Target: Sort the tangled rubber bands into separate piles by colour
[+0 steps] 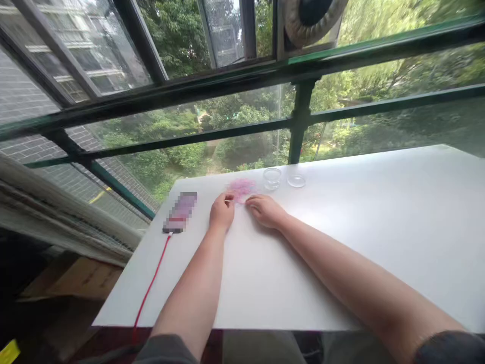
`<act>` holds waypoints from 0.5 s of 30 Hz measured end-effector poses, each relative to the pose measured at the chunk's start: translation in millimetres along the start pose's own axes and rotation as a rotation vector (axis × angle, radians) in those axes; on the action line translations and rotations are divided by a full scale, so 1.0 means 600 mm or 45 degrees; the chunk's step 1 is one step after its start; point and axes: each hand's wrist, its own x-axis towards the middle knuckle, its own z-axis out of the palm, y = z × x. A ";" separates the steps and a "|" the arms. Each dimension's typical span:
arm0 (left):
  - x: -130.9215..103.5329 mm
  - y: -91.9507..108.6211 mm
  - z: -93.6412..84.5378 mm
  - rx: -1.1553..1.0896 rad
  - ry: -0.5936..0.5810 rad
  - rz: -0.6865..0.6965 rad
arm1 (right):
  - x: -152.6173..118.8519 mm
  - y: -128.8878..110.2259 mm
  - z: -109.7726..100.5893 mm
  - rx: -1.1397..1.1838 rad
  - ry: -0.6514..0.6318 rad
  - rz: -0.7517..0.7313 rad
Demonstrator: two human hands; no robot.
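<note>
Left hand (221, 212) pinches a thin pale sliver (228, 200) at the near edge of a loose pink heap (241, 188) on the table (303, 288). Right hand (265, 211) bends its fingertips down just beside that heap; whether they grip anything, I cannot tell. Beyond the right hand stands a clear round tub (272, 177), its contents indistinct, with a shallow clear disc (296, 180) lying beside it.

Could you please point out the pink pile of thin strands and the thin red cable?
Pink pile of thin strands (242, 187), head view: middle of the pile.
Thin red cable (154, 278), head view: about mid-length.
</note>
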 end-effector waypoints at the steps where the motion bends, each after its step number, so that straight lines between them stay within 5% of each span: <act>1: 0.000 0.002 0.000 -0.004 0.007 0.001 | -0.002 0.001 -0.002 0.016 0.004 0.015; 8: -0.004 0.012 0.001 0.133 -0.117 0.119 | -0.011 0.002 -0.010 0.079 0.056 0.137; 15: -0.005 0.010 -0.001 0.165 -0.167 0.037 | -0.011 -0.003 -0.017 0.066 0.050 0.204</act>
